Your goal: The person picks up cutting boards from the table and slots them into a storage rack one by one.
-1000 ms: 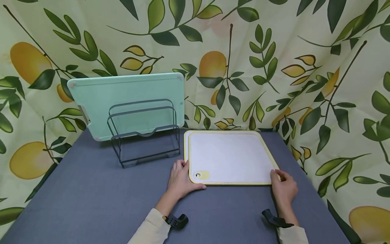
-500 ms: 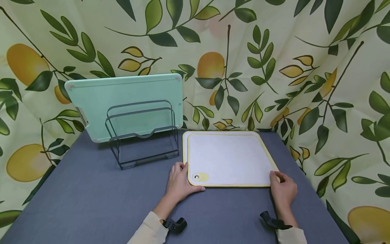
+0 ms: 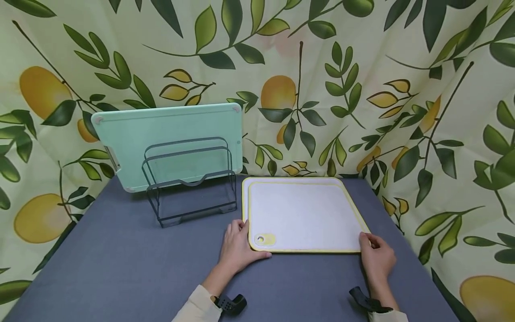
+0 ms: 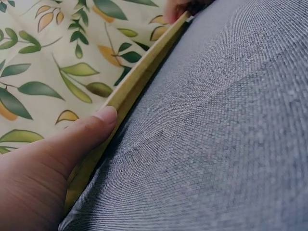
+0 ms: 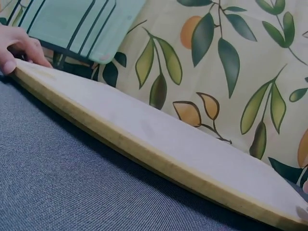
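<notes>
A white cutting board (image 3: 301,214) with yellow edges lies on the blue-grey cloth, its small hanging hole at the near left corner. A second yellow line runs just outside its left and back sides. My left hand (image 3: 237,243) holds that near left corner, thumb (image 4: 106,115) against the front edge, fingers along the left side. At the near right corner my right hand (image 3: 377,255) pinches the board, thumb on top and the other fingers curled at the side, partly hidden. The right wrist view shows the board's long yellow front edge (image 5: 144,156) close over the cloth.
Left of the board stands a dark wire rack (image 3: 193,208). A mint-green cutting board (image 3: 189,123) leans upright in its back slot, and its front slots hold nothing. A leaf-and-fruit patterned curtain (image 3: 314,147) hangs behind and to both sides of the table (image 3: 120,268).
The head view has tilted up slightly, so the whole scene sits a little lower in it. Both hands keep their places at the white board's near corners.
</notes>
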A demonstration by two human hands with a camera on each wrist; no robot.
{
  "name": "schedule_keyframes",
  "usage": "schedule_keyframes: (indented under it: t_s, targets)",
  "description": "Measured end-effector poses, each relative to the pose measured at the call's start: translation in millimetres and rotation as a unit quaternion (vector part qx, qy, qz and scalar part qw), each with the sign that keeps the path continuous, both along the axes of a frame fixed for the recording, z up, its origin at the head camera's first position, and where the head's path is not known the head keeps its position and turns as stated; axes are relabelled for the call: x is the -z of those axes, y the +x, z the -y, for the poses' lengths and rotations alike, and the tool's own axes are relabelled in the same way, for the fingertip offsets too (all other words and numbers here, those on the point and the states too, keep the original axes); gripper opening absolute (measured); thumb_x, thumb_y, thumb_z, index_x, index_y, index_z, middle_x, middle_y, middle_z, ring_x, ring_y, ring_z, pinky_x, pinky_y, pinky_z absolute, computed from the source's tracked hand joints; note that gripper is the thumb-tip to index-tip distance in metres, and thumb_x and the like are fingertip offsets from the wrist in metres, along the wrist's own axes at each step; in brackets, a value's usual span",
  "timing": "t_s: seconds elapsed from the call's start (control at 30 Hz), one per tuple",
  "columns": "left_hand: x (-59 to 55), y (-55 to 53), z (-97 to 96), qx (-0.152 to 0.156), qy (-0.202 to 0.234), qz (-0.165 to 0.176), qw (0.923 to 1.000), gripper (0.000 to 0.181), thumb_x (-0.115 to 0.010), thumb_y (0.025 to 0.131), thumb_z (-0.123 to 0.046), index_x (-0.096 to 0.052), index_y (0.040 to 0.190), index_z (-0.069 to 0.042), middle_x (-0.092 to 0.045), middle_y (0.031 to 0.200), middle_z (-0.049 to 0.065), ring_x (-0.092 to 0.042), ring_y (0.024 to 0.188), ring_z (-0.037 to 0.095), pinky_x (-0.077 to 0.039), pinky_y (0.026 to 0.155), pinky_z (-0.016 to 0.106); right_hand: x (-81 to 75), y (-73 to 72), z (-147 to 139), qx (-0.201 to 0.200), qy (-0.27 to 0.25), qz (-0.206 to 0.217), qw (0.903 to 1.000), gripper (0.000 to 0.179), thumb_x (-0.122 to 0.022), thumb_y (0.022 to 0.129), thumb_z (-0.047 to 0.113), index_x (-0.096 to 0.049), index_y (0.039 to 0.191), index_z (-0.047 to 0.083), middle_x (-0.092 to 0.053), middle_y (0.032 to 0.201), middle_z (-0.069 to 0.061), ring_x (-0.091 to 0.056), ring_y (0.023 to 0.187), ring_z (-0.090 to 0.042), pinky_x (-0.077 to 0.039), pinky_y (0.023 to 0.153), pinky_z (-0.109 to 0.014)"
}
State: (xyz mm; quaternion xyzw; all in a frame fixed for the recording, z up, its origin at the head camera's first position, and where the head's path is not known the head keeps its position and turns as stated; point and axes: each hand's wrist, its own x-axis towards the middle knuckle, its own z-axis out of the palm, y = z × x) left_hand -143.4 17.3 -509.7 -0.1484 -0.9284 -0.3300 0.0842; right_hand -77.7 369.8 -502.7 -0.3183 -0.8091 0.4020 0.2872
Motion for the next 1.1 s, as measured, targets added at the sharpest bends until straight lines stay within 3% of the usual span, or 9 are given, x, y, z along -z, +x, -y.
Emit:
schedule_keyframes:
  t_s: [0.1, 0.23, 0.4, 0.5, 0.77, 0.93, 1.1]
  targets:
    - [0.7, -0.1, -2.2, 0.009, 0.000, 0.005, 0.9999, 0.111, -0.090, 0.056, -0.067, -0.051, 0.147, -0.017, -0.041, 0.108, 0.003, -0.032, 0.091, 0.016, -0.033, 0.080, 0.032, -0.5, 3.0, -2.3, 0.008, -0.001, 0.009, 0.9999, 0.041, -0.062, 0.098, 0.041, -0.075, 0.114, 0.006, -0.069, 0.098, -0.009, -0.042, 0.072, 0.012, -0.037, 0.074, -0.027]
    - [0.7, -1.0, -5.2, 0.018, 0.001, 0.019, 0.9997, 0.114, -0.089, 0.057, -0.067, -0.047, 0.150, -0.017, -0.042, 0.111, 0.003, -0.033, 0.093, 0.016, -0.034, 0.082, 0.034, -2.9, 7.0, -6.9, 0.008, 0.023, 0.028, 0.9993, 0.041, -0.061, 0.098, 0.038, -0.073, 0.119, 0.004, -0.070, 0.103, -0.018, -0.037, 0.069, 0.015, -0.035, 0.075, -0.031]
    - [2.0, -0.4, -4.7, 0.007, -0.005, 0.016, 0.9998, 0.115, -0.088, 0.058, -0.069, -0.046, 0.152, -0.016, -0.044, 0.112, 0.003, -0.034, 0.094, 0.016, -0.035, 0.082, 0.034, -4.5, 7.9, -7.4, -0.002, 0.066, 0.050, 0.9966, 0.042, -0.060, 0.099, 0.036, -0.071, 0.120, 0.003, -0.070, 0.100, -0.023, -0.032, 0.062, 0.015, -0.034, 0.076, -0.039]
    - [2.9, 0.8, -3.3, 0.003, -0.012, 0.011, 0.9999, 0.114, -0.087, 0.059, -0.070, -0.047, 0.151, -0.016, -0.044, 0.113, 0.003, -0.034, 0.094, 0.015, -0.036, 0.082, 0.033, -2.5, 7.0, -5.4, 0.002, 0.071, 0.057, 0.9959, 0.041, -0.061, 0.099, 0.037, -0.072, 0.120, 0.004, -0.070, 0.098, -0.022, -0.037, 0.063, 0.008, -0.034, 0.074, -0.040]
    - [2.3, 1.9, -1.4, -0.003, -0.006, 0.012, 0.9999, 0.116, -0.088, 0.058, -0.069, -0.048, 0.151, -0.012, -0.045, 0.114, 0.003, -0.035, 0.094, 0.016, -0.037, 0.083, 0.034, 0.4, 6.0, -0.2, 0.007, 0.029, 0.022, 0.9993, 0.042, -0.061, 0.098, 0.036, -0.072, 0.123, 0.003, -0.070, 0.110, -0.025, -0.031, 0.068, 0.020, -0.034, 0.082, -0.041]
    - [1.4, 3.6, 1.6, -0.006, -0.001, 0.011, 0.9999, 0.117, -0.089, 0.059, -0.068, -0.048, 0.151, -0.009, -0.045, 0.114, 0.004, -0.036, 0.096, 0.016, -0.038, 0.083, 0.035, 2.0, 4.1, 2.1, -0.001, 0.026, 0.001, 0.9997, 0.041, -0.063, 0.098, 0.034, -0.073, 0.121, 0.002, -0.069, 0.104, -0.025, -0.033, 0.069, 0.018, -0.033, 0.084, -0.041]
    - [-0.3, 6.5, 3.9, -0.001, -0.001, 0.012, 0.9999, 0.117, -0.089, 0.060, -0.066, -0.047, 0.151, -0.006, -0.046, 0.116, 0.005, -0.038, 0.099, 0.017, -0.039, 0.086, 0.036, 2.6, 3.5, 2.3, 0.007, 0.019, 0.005, 0.9998, 0.042, -0.063, 0.097, 0.036, -0.073, 0.121, 0.003, -0.069, 0.107, -0.024, -0.034, 0.070, 0.017, -0.033, 0.083, -0.038]
